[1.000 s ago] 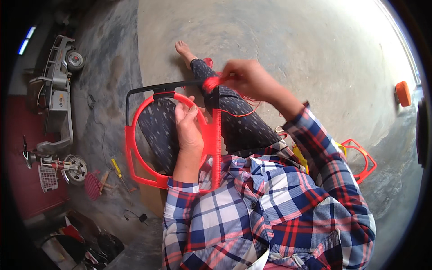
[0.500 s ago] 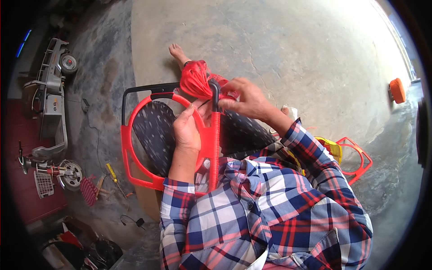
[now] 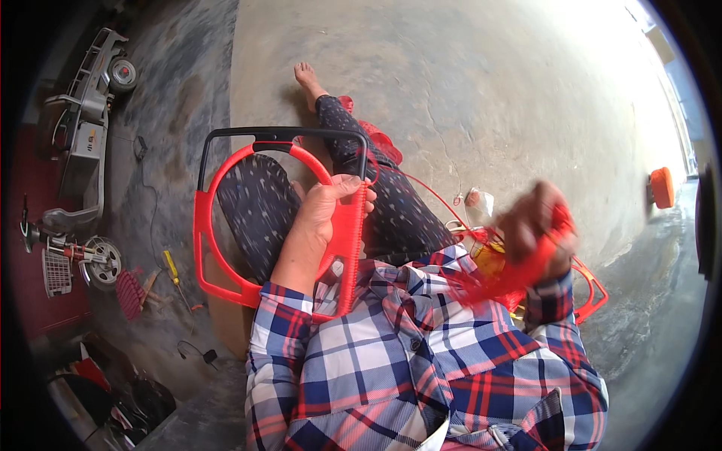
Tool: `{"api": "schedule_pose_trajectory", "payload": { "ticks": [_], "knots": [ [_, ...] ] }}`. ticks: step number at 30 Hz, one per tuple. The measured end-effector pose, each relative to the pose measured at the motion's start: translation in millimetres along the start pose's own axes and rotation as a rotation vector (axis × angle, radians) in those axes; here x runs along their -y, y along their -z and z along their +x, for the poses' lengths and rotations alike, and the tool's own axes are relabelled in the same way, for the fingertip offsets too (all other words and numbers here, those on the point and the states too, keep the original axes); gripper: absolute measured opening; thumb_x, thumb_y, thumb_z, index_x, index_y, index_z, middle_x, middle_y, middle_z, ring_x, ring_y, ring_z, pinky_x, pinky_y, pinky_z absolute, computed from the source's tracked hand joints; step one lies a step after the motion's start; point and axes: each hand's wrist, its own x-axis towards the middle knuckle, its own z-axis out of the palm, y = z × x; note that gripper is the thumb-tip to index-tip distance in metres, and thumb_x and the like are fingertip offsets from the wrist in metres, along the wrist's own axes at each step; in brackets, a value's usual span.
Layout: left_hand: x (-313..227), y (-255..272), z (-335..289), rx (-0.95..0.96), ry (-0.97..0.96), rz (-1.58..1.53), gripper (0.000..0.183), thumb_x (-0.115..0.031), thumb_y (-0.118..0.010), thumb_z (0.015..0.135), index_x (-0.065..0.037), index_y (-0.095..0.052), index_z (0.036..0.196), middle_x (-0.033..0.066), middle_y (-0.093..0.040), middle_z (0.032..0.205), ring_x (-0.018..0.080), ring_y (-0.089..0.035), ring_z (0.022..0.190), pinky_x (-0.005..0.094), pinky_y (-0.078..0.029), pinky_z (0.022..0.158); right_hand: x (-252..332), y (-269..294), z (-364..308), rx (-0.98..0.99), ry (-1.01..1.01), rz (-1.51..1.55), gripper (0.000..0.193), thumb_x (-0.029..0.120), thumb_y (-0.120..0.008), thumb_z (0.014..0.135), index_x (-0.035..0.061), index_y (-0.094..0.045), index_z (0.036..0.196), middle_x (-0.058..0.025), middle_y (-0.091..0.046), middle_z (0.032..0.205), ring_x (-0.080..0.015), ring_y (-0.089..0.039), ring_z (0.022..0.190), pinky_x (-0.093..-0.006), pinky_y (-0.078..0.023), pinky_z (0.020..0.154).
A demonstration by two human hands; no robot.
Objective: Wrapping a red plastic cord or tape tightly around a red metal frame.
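My left hand (image 3: 322, 214) is closed around the right side of a red plastic frame (image 3: 347, 248). The frame has a large round opening and a black U-shaped handle (image 3: 278, 134) at its far end. Red cord is wound in close turns along its right bar. My right hand (image 3: 538, 229), smeared by motion, is closed on a bundle of red cord (image 3: 492, 282) off to the right. A thin red strand (image 3: 425, 188) runs from the handle's right corner toward that hand. The frame lies over my legs in dark speckled trousers (image 3: 259, 210).
A second red frame (image 3: 594, 297) and something yellow (image 3: 490, 263) lie by my right side. More red material (image 3: 382, 144) is beyond my leg. On the left floor are a yellow-handled screwdriver (image 3: 173, 267) and a grey three-wheeler (image 3: 86, 143). An orange object (image 3: 662, 188) stands far right.
My right hand has pulled the red bundle from the handle's corner toward the lower right, drawing out a strand. My left hand has shifted up the frame and grips its right bar.
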Motion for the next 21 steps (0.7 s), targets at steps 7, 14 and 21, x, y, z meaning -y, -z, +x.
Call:
{"api": "schedule_pose_trajectory", "payload": {
  "ticks": [7,14,21],
  "knots": [
    [-4.9,-7.4,0.0,-0.056,-0.026,-0.048,0.026,-0.027,-0.068,0.087,-0.003,-0.065,0.095,0.0123,-0.067,0.076,0.0210,-0.064,0.062,0.0309,-0.052,0.057,55.5,-12.8,-61.5,0.504,-0.079,0.001,0.044,0.014,-0.079,0.077,-0.0016,-0.048,0.105,-0.0120,-0.057,0.063,-0.0257,-0.056,0.049,-0.0413,-0.038,0.040],
    [-4.4,1.1,4.4,-0.094,0.025,-0.055,0.013,-0.017,-0.065,0.084,-0.005,-0.063,0.088,0.0141,-0.066,0.073,0.0238,-0.064,0.058,0.0317,-0.052,0.056,52.9,48.3,-68.4,-0.415,0.232,-0.522,0.032,0.024,-0.051,0.095,0.0099,-0.051,0.124,-0.0030,-0.057,0.113,-0.0150,-0.054,0.095,-0.0278,-0.046,0.077],
    [-1.9,-4.7,-7.7,-0.036,0.006,-0.028,0.012,-0.015,-0.065,0.085,-0.006,-0.061,0.090,0.0156,-0.066,0.075,0.0239,-0.064,0.060,0.0339,-0.054,0.059,-120.3,49.1,44.1,0.239,-0.304,-1.371,0.032,0.010,-0.068,0.081,0.0038,-0.061,0.112,-0.0137,-0.064,0.091,-0.0315,-0.061,0.079,-0.0391,-0.049,0.073]
  ]
}}
